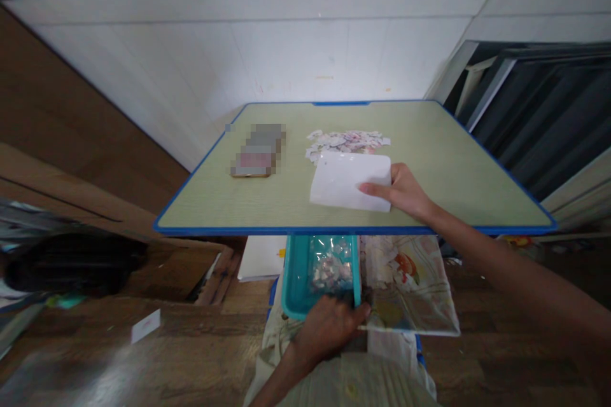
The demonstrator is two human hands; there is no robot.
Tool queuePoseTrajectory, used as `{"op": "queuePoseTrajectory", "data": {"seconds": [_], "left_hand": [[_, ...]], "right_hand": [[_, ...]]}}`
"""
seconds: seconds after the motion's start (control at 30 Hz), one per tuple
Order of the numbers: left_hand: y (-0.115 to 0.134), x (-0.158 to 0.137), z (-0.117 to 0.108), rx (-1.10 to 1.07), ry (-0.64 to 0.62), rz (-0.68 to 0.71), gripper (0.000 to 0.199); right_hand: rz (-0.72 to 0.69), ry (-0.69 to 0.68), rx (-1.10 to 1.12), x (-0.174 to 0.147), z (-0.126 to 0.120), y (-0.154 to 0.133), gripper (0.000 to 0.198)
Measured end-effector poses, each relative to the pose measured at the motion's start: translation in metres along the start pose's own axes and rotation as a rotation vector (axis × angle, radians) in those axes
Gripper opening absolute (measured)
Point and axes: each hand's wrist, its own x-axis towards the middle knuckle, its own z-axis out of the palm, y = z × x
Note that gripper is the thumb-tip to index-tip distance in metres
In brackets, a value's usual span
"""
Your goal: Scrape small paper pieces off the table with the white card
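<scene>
My right hand [405,191] holds a white sheet [351,181] by its right edge, thumb on top. The sheet looks smooth, with rounded corners, and is over the near part of the table. Just beyond it lies a heap of small printed paper pieces [351,140], its near side partly covered by the sheet. Below the table edge, my left hand [334,321] is closed over the near rim of a teal tray [296,292], its fingertips mostly hidden. Inside the tray is a clear plastic bag [331,267] of small pieces.
The green table [458,172] has a blue rim and stands against a white wall. A pixelated phone-like object [258,152] lies on its left side. Beside the tray is a clear printed plastic bag [410,292]. Dark panels [548,102] lean at right; a paper slip [146,325] lies on the floor.
</scene>
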Motion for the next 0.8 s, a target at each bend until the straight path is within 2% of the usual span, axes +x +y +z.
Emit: {"op": "queuePoseTrajectory", "data": {"seconds": [0.2, 0.33, 0.63, 0.8], "left_hand": [[0.001, 0.000, -0.002, -0.009, 0.002, 0.003, 0.031], [0.001, 0.000, -0.001, 0.004, 0.025, -0.005, 0.030], [0.001, 0.000, -0.003, 0.003, -0.006, 0.001, 0.031], [0.001, 0.000, -0.003, -0.010, -0.010, 0.010, 0.031]], "right_hand": [[0.035, -0.059, 0.053, -0.005, 0.017, -0.005, 0.024], [0.013, -0.107, 0.094, -0.006, 0.017, -0.005, 0.023], [-0.011, -0.215, 0.126, -0.007, 0.015, -0.005, 0.021], [-0.030, -0.230, 0.132, -0.007, 0.014, -0.004, 0.021]]}}
